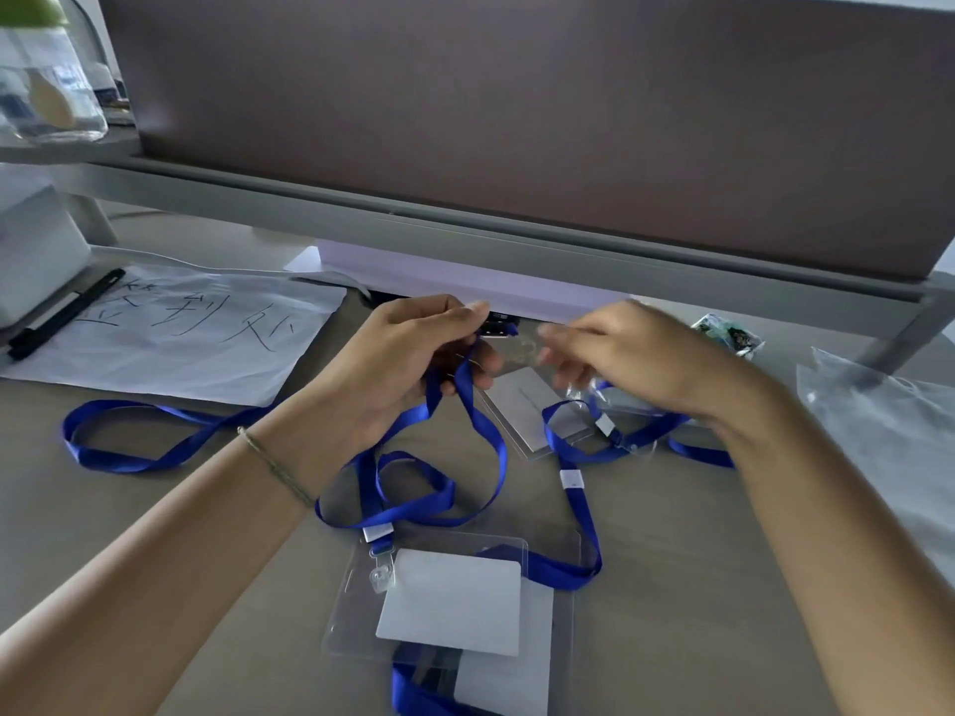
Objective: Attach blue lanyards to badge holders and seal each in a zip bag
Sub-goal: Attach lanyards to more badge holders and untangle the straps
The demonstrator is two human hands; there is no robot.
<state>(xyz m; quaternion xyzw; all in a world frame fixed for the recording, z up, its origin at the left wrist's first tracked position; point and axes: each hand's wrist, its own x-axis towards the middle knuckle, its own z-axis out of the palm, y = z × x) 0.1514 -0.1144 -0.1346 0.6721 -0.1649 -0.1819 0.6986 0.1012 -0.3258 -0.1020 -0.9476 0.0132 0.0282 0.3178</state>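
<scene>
L hand (413, 354): pinches clip end of blue ribbon lanyard (480, 421), raised above grey worktop (672, 586).
R hand (620, 354): blurred, fingers curled; grip can't tell.
Clear plastic badge holder w/ white card (449, 602): flat on worktop, nearer person than L hand.

I see my two hands up over the middle of the desk (672, 586), the left hand (413, 364) just beside the right hand (620, 354). A lanyard (486, 431) hangs from my left hand down onto the desk. In front of my hands lies a badge holder (455, 596). Another badge holder (527, 410) lies under my hands. Far left is a sheet of paper (181, 333) with a pen (64, 315) on its left edge. Far right lie zip bags (889, 431). Behind it all stands a wall panel (517, 121).
</scene>
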